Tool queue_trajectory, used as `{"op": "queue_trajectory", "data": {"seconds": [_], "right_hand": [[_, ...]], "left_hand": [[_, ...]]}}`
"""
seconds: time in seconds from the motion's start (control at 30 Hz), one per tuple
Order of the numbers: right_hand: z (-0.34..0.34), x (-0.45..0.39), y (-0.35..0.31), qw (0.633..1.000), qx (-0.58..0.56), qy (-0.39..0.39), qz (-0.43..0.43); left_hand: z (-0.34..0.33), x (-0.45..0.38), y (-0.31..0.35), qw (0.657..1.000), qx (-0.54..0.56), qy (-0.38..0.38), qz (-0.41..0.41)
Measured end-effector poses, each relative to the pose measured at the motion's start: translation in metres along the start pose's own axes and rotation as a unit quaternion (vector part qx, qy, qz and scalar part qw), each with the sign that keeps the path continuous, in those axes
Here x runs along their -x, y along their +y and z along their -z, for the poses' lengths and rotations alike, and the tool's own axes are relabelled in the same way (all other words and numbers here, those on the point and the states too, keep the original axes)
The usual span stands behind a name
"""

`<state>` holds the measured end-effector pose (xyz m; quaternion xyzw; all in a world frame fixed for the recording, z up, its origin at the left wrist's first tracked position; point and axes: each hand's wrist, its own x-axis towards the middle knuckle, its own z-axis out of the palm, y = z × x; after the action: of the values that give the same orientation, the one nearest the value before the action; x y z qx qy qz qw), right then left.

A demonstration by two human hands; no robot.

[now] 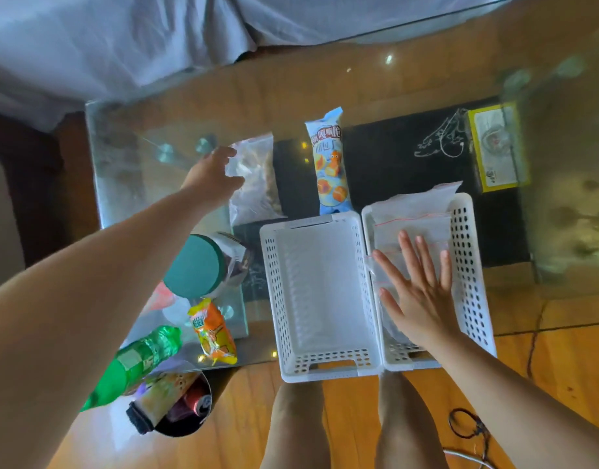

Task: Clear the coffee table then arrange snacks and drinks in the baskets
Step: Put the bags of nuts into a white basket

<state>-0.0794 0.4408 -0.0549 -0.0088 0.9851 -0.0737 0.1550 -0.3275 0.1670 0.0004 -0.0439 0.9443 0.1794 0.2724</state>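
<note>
Two white perforated baskets stand side by side at the glass table's near edge. The left basket (274, 299) holds nothing. The right basket (469, 265) holds clear zip bags (413, 214), and my right hand (419, 296) lies flat and spread on them. My left hand (213, 172) reaches across the table, its fingers at the left edge of a clear bag of snacks (257, 177); whether it grips the bag I cannot tell. A blue snack packet (331, 164) lies just beyond the left basket.
Left of the baskets are a jar with a teal lid (194, 265), an orange snack packet (213, 333) and a green bottle (139, 360). A bin with rubbish (179, 407) stands on the wooden floor below. A yellow-edged box (497, 147) sits far right. A covered sofa (122, 35) lies beyond.
</note>
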Motion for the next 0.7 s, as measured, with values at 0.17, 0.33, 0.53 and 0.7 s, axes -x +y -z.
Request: {"op": "queue_trajectory", "data": {"seconds": [0.17, 0.33, 0.53, 0.7], "right_hand": [[-0.011, -0.006, -0.004, 0.999, 0.026, 0.017, -0.020], [-0.012, -0.013, -0.008, 0.998, 0.026, 0.042, -0.028], [-0.011, -0.013, -0.009, 0.997, 0.049, 0.049, -0.026], [-0.016, -0.011, -0.005, 0.996, 0.071, 0.050, -0.020]], "left_hand": [[-0.002, -0.038, -0.025, 0.998, -0.057, -0.021, -0.012], [-0.006, -0.076, -0.046, 0.992, -0.109, -0.057, -0.027], [-0.014, -0.081, -0.052, 0.993, -0.040, -0.108, -0.013], [-0.012, -0.071, -0.035, 0.994, 0.002, -0.111, 0.007]]}}
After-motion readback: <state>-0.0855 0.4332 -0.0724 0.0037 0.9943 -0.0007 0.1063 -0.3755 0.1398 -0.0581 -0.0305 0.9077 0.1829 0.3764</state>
